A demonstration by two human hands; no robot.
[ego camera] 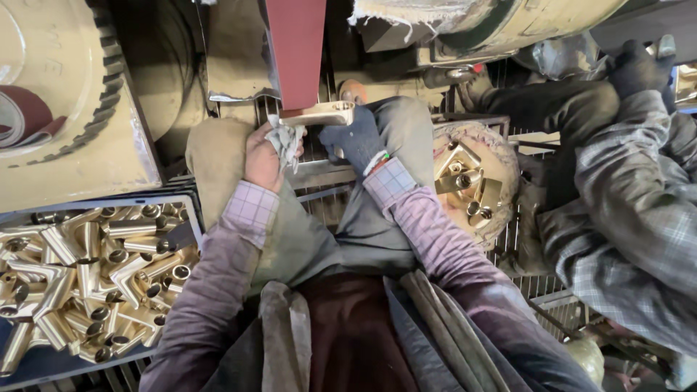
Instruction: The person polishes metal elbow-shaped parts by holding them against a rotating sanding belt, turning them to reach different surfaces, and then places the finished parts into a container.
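Head view shows both hands clamped on a brass fitting (319, 114), pressing it to the red belt (298, 51); left hand (263, 156) pads its grip with a rag (287, 141), right hand (356, 138) wears a glove; more fittings fill the tray (94, 276) at left.

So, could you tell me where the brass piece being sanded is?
Top centre of the head view: the brass piece sits against the red sanding belt, between both hands.

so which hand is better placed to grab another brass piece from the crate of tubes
Probably the left hand: the crate of brass tubes sits on its side. The gloved right hand is nearer the round basket.
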